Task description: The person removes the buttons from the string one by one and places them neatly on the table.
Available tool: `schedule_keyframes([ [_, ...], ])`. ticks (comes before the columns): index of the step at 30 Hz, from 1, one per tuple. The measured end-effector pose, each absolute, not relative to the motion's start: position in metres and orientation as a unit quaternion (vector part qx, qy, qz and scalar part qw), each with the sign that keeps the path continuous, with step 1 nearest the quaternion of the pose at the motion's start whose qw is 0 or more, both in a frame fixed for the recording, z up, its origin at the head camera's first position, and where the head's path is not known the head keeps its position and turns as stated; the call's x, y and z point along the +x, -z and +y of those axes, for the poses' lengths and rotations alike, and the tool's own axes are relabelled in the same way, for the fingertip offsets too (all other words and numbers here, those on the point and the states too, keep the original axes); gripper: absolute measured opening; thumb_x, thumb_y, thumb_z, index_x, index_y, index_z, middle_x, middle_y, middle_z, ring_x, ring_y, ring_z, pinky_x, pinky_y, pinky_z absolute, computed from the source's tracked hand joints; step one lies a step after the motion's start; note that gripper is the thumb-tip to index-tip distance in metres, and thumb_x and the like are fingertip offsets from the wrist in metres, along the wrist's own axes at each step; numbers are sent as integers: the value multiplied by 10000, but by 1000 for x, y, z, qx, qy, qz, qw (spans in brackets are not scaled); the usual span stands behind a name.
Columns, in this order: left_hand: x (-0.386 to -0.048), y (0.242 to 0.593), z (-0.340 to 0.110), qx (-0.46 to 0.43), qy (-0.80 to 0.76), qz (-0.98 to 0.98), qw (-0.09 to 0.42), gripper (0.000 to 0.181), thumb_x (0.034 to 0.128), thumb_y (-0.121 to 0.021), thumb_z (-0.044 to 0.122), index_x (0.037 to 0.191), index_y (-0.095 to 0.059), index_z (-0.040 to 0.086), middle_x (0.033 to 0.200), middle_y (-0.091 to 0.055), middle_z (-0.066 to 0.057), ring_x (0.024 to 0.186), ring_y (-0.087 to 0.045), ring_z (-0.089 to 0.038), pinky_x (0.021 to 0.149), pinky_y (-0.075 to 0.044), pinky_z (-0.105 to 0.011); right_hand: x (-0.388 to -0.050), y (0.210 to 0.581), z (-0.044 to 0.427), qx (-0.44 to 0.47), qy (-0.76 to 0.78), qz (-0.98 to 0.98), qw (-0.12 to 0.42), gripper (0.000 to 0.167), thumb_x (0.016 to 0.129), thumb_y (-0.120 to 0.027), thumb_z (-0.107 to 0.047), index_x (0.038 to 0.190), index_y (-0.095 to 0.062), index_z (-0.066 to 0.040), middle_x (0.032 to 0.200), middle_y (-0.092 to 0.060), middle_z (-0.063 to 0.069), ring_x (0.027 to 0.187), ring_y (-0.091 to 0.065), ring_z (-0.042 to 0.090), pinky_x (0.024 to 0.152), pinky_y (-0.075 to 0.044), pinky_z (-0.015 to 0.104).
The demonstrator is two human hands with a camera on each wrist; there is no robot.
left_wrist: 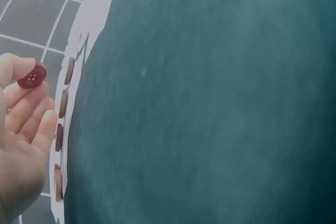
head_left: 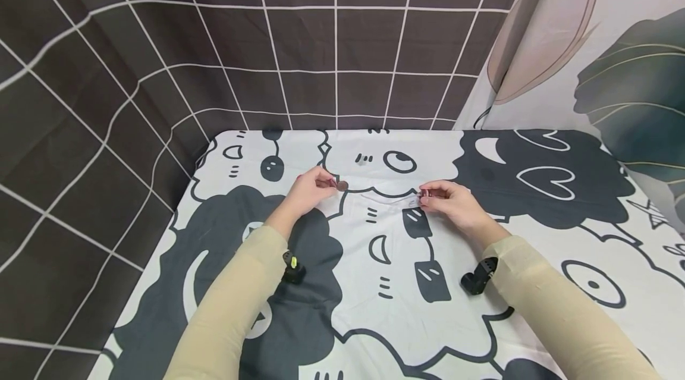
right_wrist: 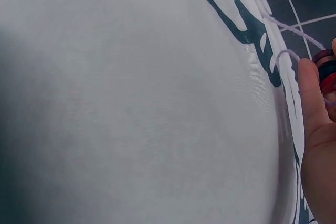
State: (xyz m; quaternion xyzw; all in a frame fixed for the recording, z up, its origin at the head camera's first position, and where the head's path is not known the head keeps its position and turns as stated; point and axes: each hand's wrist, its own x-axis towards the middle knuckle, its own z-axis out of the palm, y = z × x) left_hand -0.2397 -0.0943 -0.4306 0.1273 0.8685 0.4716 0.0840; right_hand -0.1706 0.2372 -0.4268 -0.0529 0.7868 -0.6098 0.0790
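Observation:
My left hand pinches a dark red button with several holes between thumb and finger. Right at its fingertips a round brown button shows in the head view. Past the fingers in the left wrist view, several more buttons appear edge-on in a row along the white cloth. My right hand grips a small stack of dark and red buttons. A thin pale string runs from that stack, and its slack lies on the cloth between the hands. The fingers partly cover the stack.
A cloth with black and white cartoon shapes covers the table. Dark grid-patterned fabric hangs behind and at the left. At the right is a leaf-print curtain. Each wrist wears a small black camera.

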Motion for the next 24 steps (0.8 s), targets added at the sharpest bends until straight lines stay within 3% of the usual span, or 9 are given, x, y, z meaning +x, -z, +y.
schedule_keyframes([
  [24,-236,425,-124,128,-404,903,68,201,822,-673,128,992,-575,82,977,-627,-83,943,-566,-227,850,-442,-375,-172,428,238,-57,606,789,84,423,867,-659,-67,1208,-498,126,1053,-591,270,841,-665,129,760,-530,281],
])
